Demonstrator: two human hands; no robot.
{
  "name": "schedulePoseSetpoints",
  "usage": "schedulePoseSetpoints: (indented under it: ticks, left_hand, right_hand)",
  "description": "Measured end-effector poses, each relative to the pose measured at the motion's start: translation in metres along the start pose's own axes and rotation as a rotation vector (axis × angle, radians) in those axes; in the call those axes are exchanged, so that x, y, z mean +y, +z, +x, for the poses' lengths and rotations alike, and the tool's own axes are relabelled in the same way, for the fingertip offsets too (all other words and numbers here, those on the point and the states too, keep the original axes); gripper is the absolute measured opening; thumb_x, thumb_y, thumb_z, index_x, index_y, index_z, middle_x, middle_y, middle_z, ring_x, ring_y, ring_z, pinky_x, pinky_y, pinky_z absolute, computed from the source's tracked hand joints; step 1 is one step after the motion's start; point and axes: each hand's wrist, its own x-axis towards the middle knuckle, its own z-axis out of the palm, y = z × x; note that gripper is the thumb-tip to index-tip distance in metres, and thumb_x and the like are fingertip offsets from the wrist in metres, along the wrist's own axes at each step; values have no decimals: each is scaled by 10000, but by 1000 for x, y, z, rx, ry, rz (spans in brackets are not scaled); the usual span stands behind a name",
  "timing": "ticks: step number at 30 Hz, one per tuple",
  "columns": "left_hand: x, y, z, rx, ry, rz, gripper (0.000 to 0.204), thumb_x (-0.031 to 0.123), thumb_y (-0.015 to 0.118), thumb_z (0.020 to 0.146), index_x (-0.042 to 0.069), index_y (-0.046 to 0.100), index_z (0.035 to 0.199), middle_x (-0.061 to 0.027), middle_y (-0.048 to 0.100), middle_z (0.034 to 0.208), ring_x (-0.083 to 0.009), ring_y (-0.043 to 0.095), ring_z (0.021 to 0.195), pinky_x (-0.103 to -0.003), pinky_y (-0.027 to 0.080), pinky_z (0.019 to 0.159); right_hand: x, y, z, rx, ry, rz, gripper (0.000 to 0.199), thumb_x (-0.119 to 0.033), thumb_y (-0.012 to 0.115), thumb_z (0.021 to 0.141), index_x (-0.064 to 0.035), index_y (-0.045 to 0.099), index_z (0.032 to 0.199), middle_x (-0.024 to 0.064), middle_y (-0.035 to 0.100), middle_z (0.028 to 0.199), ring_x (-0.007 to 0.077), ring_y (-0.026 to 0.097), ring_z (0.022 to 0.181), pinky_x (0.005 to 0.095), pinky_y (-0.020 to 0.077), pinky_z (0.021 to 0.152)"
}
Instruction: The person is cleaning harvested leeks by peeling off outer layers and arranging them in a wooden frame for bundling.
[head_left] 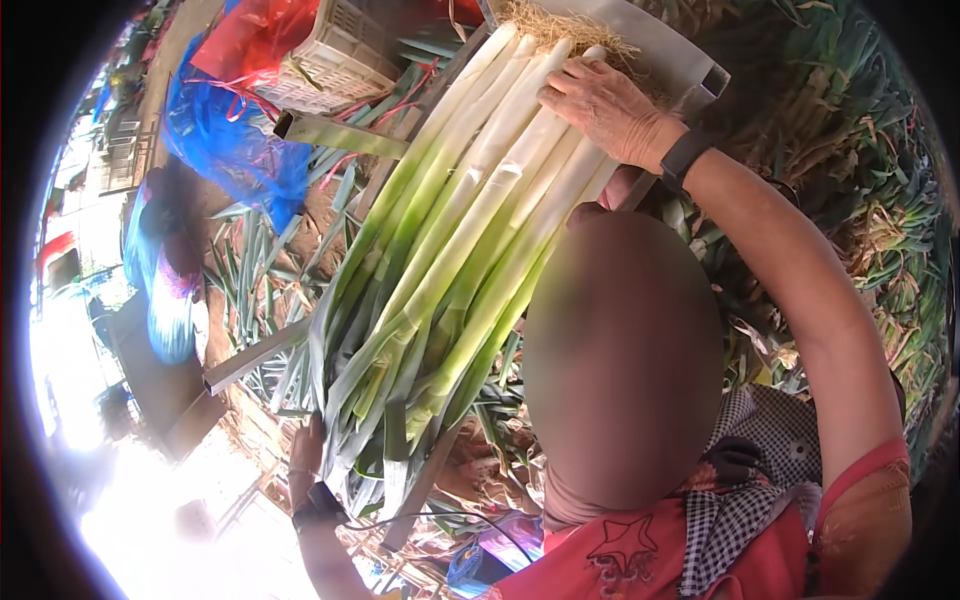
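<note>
A bundle of leeks (470, 230) lies slantwise across a metal frame. Their roots (575, 25) are at the far end, and the green leaves spread toward the lower left. My right hand (605, 108), with a dark band on its wrist, reaches over the white stalks just below the roots. Its fingers are bent around a leek at the bundle's right side, and the thumb is hidden. Beside the lower left edge of the leaves is my left hand (307, 455), also banded at the wrist. Leaves and shadow hide most of its fingers.
Metal bars of the frame (255, 355) jut out left of the bundle. A pale plastic crate (335, 60), a red bag (255, 40) and a blue plastic bag (235, 145) are at the upper left. More leeks (890, 240) are heaped at right. Loose leaves litter the ground.
</note>
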Motion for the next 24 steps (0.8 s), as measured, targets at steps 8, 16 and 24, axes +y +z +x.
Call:
schedulePoseSetpoints:
  ticks: [8, 16, 24]
  left_hand:
    - [137, -162, 41, 524, 138, -478, 235, 166, 515, 951, 35, 657, 1083, -68, 680, 993, -182, 652, 893, -315, 512, 795]
    - [328, -120, 117, 173, 468, -357, 306, 298, 611, 906, 19, 646, 1030, -211, 662, 951, -337, 660, 834, -377, 514, 704]
    - [302, -194, 73, 55, 470, -949, 453, 441, 485, 977, 24, 592, 1118, -35, 632, 830, -80, 585, 683, -223, 472, 530]
  right_hand:
    - [-17, -4, 1, 104, 88, 449, 427, 21, 562, 780, -8, 536, 1205, 115, 554, 1134, 268, 533, 1094, 358, 446, 992]
    - [-27, -43, -47, 20, 176, 610, 384, -51, 543, 807, -3, 546, 1188, 166, 579, 1133, 332, 552, 1080, 400, 467, 943]
    - [-18, -62, -80, 7, 205, 615, 381, -75, 538, 790, 16, 546, 1160, 172, 576, 1120, 343, 539, 1093, 406, 450, 955]
